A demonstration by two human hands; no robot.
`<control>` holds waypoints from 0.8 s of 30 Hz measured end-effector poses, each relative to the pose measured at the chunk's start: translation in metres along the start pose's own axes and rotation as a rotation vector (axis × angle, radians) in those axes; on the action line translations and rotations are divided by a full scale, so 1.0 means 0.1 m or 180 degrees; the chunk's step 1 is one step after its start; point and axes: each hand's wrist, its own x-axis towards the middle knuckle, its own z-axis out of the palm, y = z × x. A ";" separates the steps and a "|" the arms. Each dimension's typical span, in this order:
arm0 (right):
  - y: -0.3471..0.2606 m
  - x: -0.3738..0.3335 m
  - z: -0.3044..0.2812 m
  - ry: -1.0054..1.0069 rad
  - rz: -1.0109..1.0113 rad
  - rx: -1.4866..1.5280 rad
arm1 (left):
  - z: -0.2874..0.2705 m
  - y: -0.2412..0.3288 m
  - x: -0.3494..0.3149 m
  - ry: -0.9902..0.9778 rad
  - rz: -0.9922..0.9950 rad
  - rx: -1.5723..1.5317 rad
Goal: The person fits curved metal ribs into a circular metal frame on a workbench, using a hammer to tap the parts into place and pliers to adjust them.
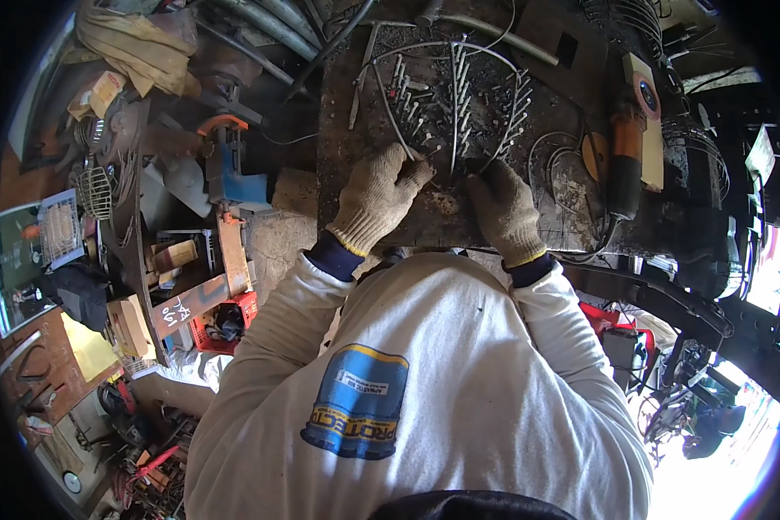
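Note:
Both of my hands wear knitted work gloves and rest at the near side of a dark workbench (342, 156). Between them and the far side lies a thin bent metal rod frame (382, 91), arched at the top with a straight middle rod. My left hand (380, 195) is closed around the frame's lower left end. At its lower right, my right hand (507, 208) is closed with fingertips on the rod end; the exact grip is partly hidden. Rows of short upright metal pegs (462, 95) stand within and along the frame.
An orange and black angle grinder (627, 156) lies at the bench's right, its cable hanging over the near edge. Coiled wire (553, 169) sits beside it. Metal pipes (269, 22) lie far left. A blue vise (234, 178) and a cluttered shelf (139, 234) stand left of the bench.

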 end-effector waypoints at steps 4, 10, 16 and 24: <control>-0.16 -0.05 -0.05 0.0012 -0.0014 0.0093 | -0.01 0.01 -0.03 0.0022 -0.0041 -0.0005; -0.18 -0.15 -0.13 0.0018 -0.0521 0.0218 | -0.11 0.16 -0.08 0.0055 0.0226 -0.0522; -0.34 -0.21 -0.21 0.0228 0.0188 0.0295 | -0.03 0.23 -0.03 -0.0269 -0.0107 -0.0333; 0.03 -0.14 -0.21 0.0113 -0.0391 -0.0317 | 0.12 0.18 -0.01 -0.0141 0.0139 -0.0416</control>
